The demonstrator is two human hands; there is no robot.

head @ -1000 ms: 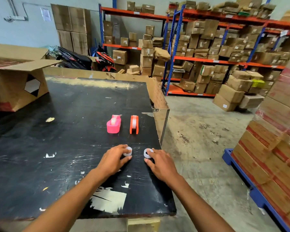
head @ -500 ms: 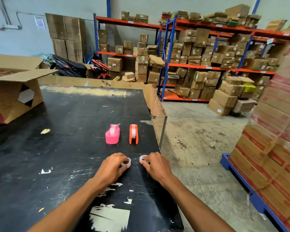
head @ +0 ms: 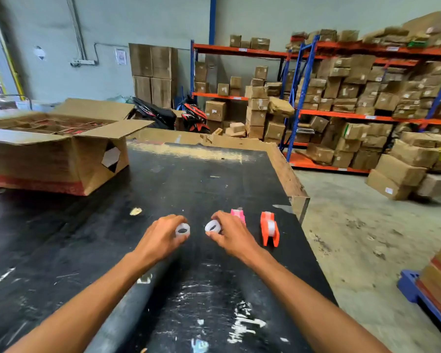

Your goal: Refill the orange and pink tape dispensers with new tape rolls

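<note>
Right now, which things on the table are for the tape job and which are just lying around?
For the job:
- tape roll in the left hand
- tape roll in the right hand
- pink dispenser
- orange dispenser

Just lying around:
- open cardboard box
- paper scrap

A black table top (head: pixel 194 179) with a dull sheen is seen, scratched and scuffed to white in patches, its far edge worn to raw wood. Two small tape rolls (head: pixel 182 230) of translucent, glossy plastic are shown, and the orange dispenser (head: pixel 269 229) and pink dispenser (head: pixel 237 215) are moulded in smooth, bright plastic. The open box (head: pixel 54 151) is made of matt brown corrugated cardboard. The floor (head: pixel 362 238) is rough, stained concrete.
</note>
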